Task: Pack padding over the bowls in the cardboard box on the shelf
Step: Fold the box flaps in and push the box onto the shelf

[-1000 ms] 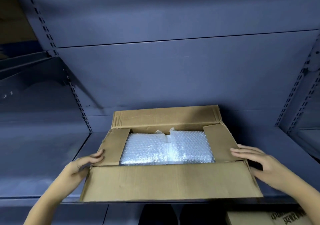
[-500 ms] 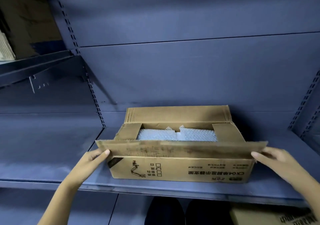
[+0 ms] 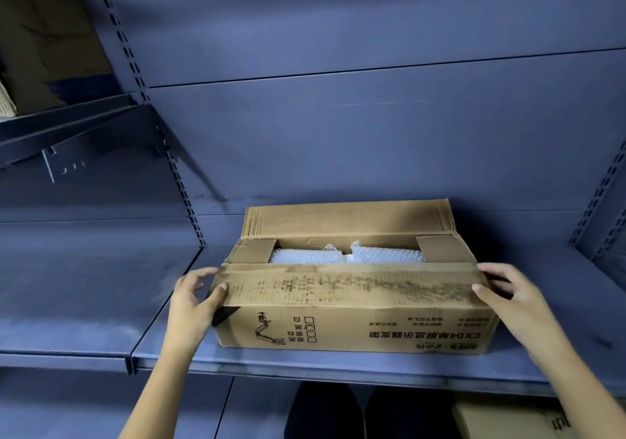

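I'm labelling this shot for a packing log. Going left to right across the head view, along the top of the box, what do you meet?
left hand → left end flap → bubble wrap → right end flap → right hand. Both hands hold the front flap.

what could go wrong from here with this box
1. Two tufts of the bubble wrap stick up near the middle. If the front flap is pressed flat, it may catch on them and bulge or shift the padding.
2. The left hand and right hand pinch only the flap's ends, so its long middle could buckle.
3. The box sits near the front edge of the shelf; a pull might slide it off.
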Tool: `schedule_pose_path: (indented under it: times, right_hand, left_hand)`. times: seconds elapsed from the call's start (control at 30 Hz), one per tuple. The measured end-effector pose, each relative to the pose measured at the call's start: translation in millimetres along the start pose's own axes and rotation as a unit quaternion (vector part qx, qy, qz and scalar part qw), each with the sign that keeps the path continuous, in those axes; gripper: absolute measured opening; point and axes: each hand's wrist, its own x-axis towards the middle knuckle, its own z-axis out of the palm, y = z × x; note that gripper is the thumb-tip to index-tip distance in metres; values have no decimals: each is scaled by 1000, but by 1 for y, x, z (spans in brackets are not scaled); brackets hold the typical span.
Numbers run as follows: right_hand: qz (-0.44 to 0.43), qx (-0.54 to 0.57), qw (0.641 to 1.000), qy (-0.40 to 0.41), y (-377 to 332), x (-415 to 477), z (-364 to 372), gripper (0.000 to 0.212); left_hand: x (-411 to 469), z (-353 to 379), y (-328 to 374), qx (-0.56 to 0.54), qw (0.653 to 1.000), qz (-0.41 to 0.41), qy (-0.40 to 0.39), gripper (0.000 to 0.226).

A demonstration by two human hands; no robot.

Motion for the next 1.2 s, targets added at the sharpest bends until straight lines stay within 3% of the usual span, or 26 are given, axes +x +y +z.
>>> schedule_pose_path:
  times: [0.1,0.2,0.27,0.43,0.53,0.67,0.8,0.9,0.97,1.2]
  right_hand:
    - [4,-21,1000,-9,-4,2,0,21]
    - [-2,-36,999,-9,-8,1,1,17]
    - [-19,-55,998,0,-8,0,2,16]
    - [-44,-82,996,17,-12,-3,7,20]
    - [-54,-113,992,29,-13,-4,9,21]
    - [-87,-271,958,40,-15,0,15,15]
    - [-109,-356,928,0,-27,9,30,13]
    - [-145,-387,910,-23,-42,24,44,18]
    - [-178,-392,902,-34,-54,41,56,25]
    - [-175,-406,892,-97,-83,108,95,54]
  left_hand:
    - [-1,5,5,187,979,81,33,25]
    - [-8,16,11,347,917,183,71,26]
    - [-15,32,24,371,897,238,34,22]
    - [-32,94,59,309,896,312,-68,26]
    - [-35,126,79,286,900,315,-93,23]
    - [-35,155,93,289,910,276,-114,13]
    - [-33,166,106,350,906,190,-148,34]
    - [-36,172,113,371,902,183,-128,33]
    - [-35,172,116,378,896,169,-161,42]
    - [-34,175,100,349,910,214,-64,32]
